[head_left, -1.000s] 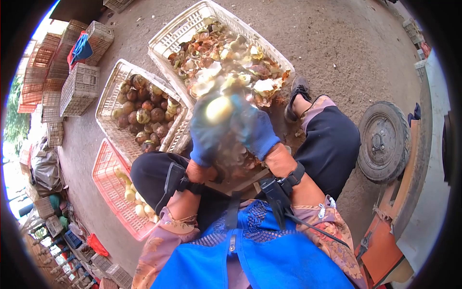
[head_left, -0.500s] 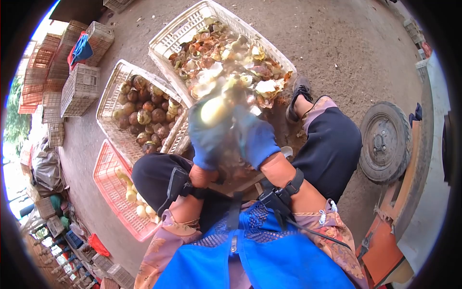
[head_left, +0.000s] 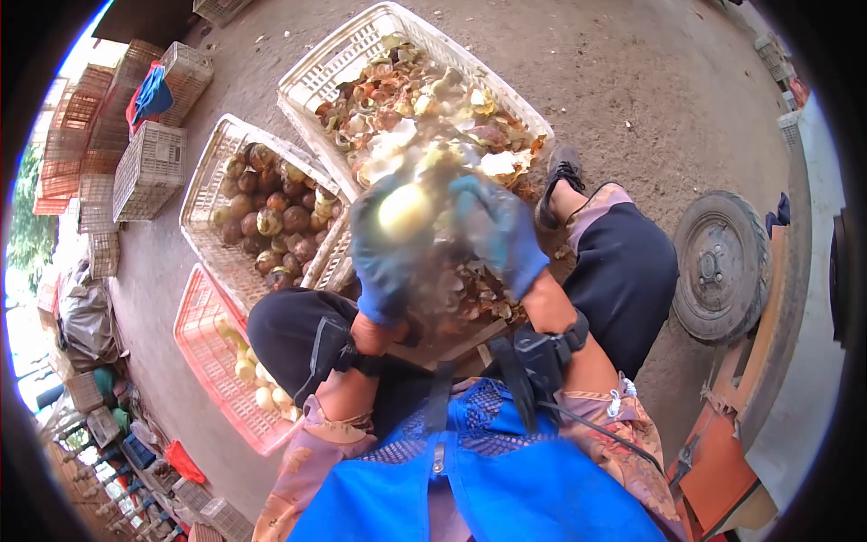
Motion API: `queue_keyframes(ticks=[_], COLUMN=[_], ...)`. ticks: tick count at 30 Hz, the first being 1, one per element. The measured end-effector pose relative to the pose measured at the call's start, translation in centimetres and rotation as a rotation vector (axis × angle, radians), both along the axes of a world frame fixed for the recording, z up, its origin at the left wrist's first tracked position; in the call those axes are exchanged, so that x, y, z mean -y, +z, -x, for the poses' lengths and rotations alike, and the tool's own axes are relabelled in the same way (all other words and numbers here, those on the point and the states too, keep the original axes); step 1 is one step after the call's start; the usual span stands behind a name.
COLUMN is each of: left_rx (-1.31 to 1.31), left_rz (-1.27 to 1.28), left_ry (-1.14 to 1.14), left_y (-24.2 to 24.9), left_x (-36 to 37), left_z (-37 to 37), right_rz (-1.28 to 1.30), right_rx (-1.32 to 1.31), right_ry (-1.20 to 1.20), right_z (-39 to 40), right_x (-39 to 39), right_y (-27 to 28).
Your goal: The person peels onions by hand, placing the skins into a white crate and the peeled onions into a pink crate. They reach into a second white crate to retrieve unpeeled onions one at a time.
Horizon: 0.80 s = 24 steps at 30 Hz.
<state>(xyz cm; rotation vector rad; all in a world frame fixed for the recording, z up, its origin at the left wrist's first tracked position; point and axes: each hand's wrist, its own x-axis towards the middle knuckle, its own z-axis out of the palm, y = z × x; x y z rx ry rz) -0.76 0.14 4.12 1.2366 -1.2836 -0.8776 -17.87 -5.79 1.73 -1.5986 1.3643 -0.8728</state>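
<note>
A pale, peeled onion (head_left: 405, 213) is held in my left hand (head_left: 381, 257), which wears a blue glove and has its fingers wrapped round it. Just right of it is my right hand (head_left: 501, 230), also gloved in blue, apart from the onion; motion smears its fingers, and what they hold, if anything, cannot be made out. Beyond both hands stands a white crate (head_left: 302, 83) with loose onion skins (head_left: 388, 113). Unpeeled brown onions (head_left: 296, 218) fill another white crate (head_left: 200, 185) on the left. Pale onions (head_left: 246, 369) lie in a pink crate (head_left: 194, 348) below that.
A wheel (head_left: 722, 267) rests on the ground at the right, beside a wooden edge and an orange panel (head_left: 715, 470). Stacked crates (head_left: 152, 172) stand at the far left. My shoe (head_left: 564, 181) is right of the skin crate. More skins (head_left: 479, 294) lie between my knees.
My right hand has moved right, away from the onion and my left hand. The left hand still holds the onion in nearly the same place.
</note>
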Motion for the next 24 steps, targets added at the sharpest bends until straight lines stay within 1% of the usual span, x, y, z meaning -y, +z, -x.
queue_keyframes(ticks=[2, 3, 5, 6, 8, 9, 11, 12, 14, 15, 17, 20, 21, 23, 24], left_rx=[-0.028, -0.042, -0.049, -0.081, -0.113, -0.099, -0.085, -0.048, 0.003, 0.012, 0.024, 0.031, 0.030, 0.031, 0.027], left_rz=[0.036, 0.050, 0.066, 0.058, 0.050, 0.010, -0.030, -0.016, -0.008, -0.015, -0.033, -0.050, -0.051, -0.045, -0.036], left_ry=[0.039, 0.052, 0.063, 0.025, -0.014, -0.027, -0.048, -0.067, -0.094, -0.098, -0.101, -0.088, -0.080, -0.058, -0.045], left_y=[0.7, 0.6, 0.5, 0.4, 0.2, 0.1, 0.1, 0.1, 0.0, -0.3, -0.8, -1.4, -1.5, -1.2, -0.9], left_x=[1.0, 1.3, 1.6, 1.5, 1.4, 1.3, 1.3, 1.4, 1.0, 0.4, -0.8, -1.5, -1.5, -1.1, -0.8], left_z=[0.9, 1.3, 1.8, 1.7, 1.5, 1.3, 0.9, 0.7, 0.2, -0.2, -0.9, -1.6, -1.8, -1.7, -1.5], right_rz=[0.039, 0.038, 0.333, 0.332, 0.233, 0.231, 0.213, 0.214, -0.064, -0.062, -0.040, -0.054, -0.052, -0.122, 0.019], right_rx=[0.353, 0.351, 0.109, 0.109, -0.001, 0.000, -0.150, -0.151, 0.038, 0.037, -0.301, -0.357, -0.356, -0.196, 0.001], right_ry=[0.120, 0.117, 0.081, 0.080, -0.001, -0.004, -0.118, -0.123, -0.202, -0.202, -0.270, -0.289, -0.287, -0.300, -0.309], right_z=[0.0, 0.1, -0.1, -0.2, -0.5, -0.6, -0.6, -0.3, 0.7, 1.0, 1.3, 1.5, 1.2, 0.3, -0.1], right_x=[-0.2, -0.3, -0.4, -0.5, -0.7, -0.6, -0.4, 0.1, 1.1, 1.1, 0.9, 1.3, 1.2, 0.8, 0.5], right_y=[0.3, 0.5, 1.0, 1.7, 2.9, 2.9, 2.8, 2.0, -0.3, 0.2, 1.6, 1.0, 1.0, 1.6, 2.5])
